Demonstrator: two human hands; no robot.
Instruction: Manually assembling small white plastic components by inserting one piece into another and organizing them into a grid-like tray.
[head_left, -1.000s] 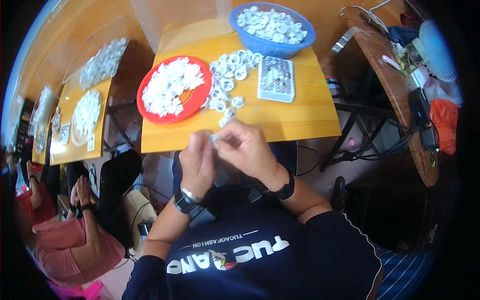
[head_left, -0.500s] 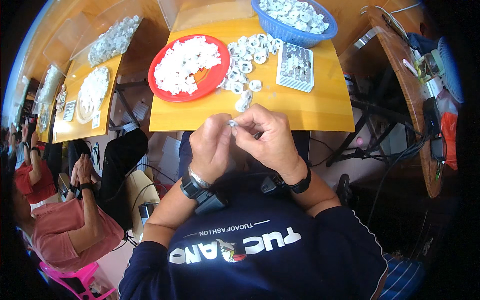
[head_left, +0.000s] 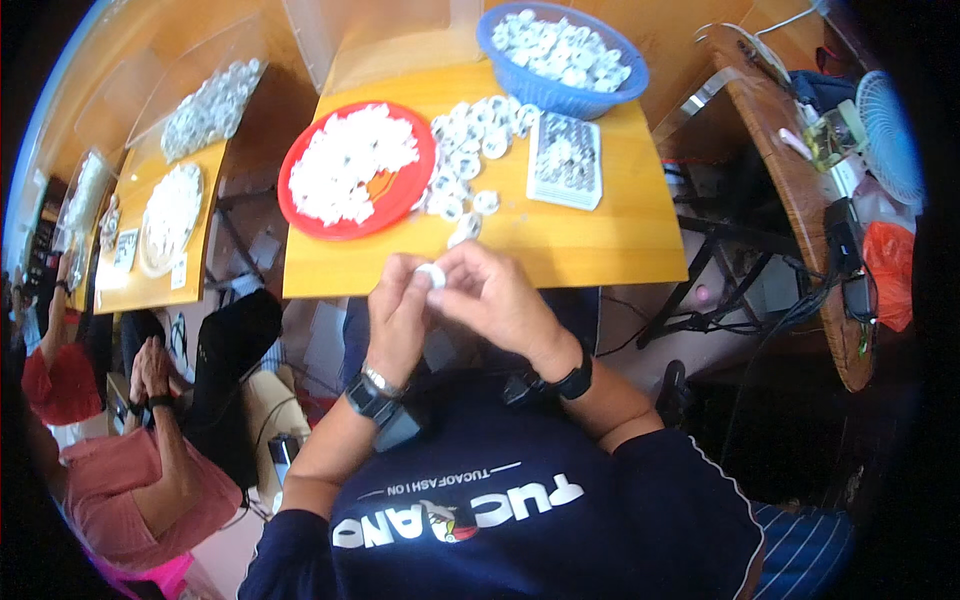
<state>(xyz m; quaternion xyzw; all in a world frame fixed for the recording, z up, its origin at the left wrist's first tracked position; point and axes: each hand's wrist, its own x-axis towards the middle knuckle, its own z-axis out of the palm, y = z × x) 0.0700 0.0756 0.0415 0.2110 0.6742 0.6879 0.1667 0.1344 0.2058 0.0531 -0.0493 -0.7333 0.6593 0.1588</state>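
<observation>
Between my fingertips, just off the table's near edge, is a small round white plastic piece (head_left: 432,274). My left hand (head_left: 396,310) pinches its left side with curled fingers. From the other side, the thumb and fingers of my right hand (head_left: 497,302) close on the same piece. Beyond my hands, a loose pile of round white pieces with dark centres (head_left: 468,135) trails toward me. A red plate (head_left: 397,204) to its left carries a heap of small white parts (head_left: 350,165). On the right lies a white stack (head_left: 575,203) topped with small round silvery-dark discs.
A blue plastic basket (head_left: 562,98) full of round white pieces stands at the back of the yellow table (head_left: 640,240). To the left, a person in a pink shirt (head_left: 150,480) sits by another table (head_left: 150,292). A wooden side table (head_left: 770,165) with cables is at right.
The white piece now shows its round face between my fingers; before, only a small part of it showed. My hands sit slightly lower and further left in the picture, as does the table.
</observation>
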